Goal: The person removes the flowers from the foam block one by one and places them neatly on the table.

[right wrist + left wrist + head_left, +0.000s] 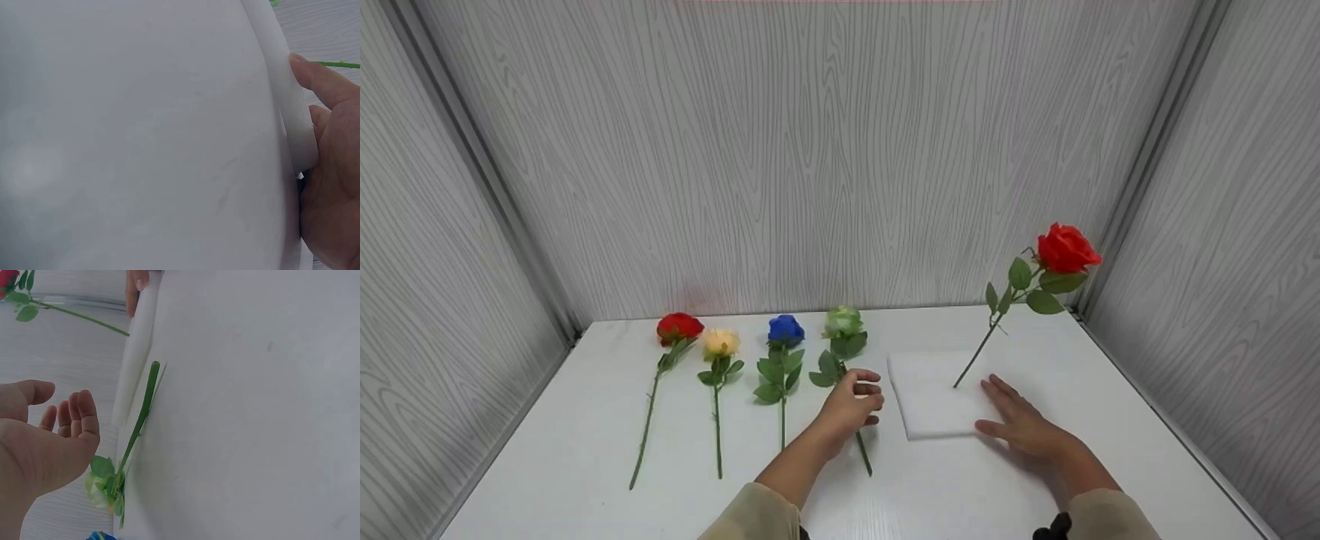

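A white foam block (934, 412) lies on the table, and the stem of a red rose (1067, 250) stands in it, tilted to the right. My right hand (1024, 429) rests at the block's right edge with fingers stretched out; in the right wrist view the thumb (323, 81) touches the block's edge. My left hand (849, 409) is over the stem of a pale green rose (844, 321), its fingers loosely bent with nothing in them. The left wrist view shows a gap between this hand (50, 444) and the green rose's stem (143, 410).
Left of the green rose, a blue rose (786, 331), a yellow rose (721, 343) and another red rose (679, 328) lie in a row on the white table (562, 442), blooms towards the back. Grey wood-grain panels (825, 150) enclose the table at the back and both sides.
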The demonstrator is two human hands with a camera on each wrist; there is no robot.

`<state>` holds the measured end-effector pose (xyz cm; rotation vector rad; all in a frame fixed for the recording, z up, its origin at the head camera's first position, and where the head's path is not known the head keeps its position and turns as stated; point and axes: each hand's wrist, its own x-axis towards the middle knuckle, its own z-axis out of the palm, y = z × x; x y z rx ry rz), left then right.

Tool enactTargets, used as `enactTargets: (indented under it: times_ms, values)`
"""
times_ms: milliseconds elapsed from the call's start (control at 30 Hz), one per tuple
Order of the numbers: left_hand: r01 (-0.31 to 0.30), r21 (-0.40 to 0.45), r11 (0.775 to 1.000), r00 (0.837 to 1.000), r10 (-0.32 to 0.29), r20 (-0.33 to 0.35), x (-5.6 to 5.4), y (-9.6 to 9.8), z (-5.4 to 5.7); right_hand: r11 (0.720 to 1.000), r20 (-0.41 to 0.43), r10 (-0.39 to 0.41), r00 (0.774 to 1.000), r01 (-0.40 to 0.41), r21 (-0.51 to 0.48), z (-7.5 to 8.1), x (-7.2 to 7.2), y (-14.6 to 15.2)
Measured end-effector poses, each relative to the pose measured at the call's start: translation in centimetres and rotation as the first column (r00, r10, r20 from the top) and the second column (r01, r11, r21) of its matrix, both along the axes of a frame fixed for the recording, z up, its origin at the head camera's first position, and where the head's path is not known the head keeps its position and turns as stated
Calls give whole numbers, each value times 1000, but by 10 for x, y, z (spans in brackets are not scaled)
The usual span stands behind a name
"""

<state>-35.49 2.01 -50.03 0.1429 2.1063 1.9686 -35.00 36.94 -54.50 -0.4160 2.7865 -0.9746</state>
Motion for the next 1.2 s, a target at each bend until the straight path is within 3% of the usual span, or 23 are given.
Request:
enactTargets:
  times_ms: [433,667,867,1200]
  values:
    - [57,-25,998,998,-57,-14,-2,50,-9,999,-31,-5,1000,4,-35,-3,1,1]
    - [57,-14,998,998,-57,-26,-5,75,-17,1000,-19,-20,1000,21,22,-2,-1,1]
    - [53,-6,999,997,-53,-63,-8,86,-17,999,17,-38,999,38,26,0,-3,-2]
    - [65,-27,998,992,-67,-110,-14,103,-25,999,-15,-24,1000,24,25,0,1,1]
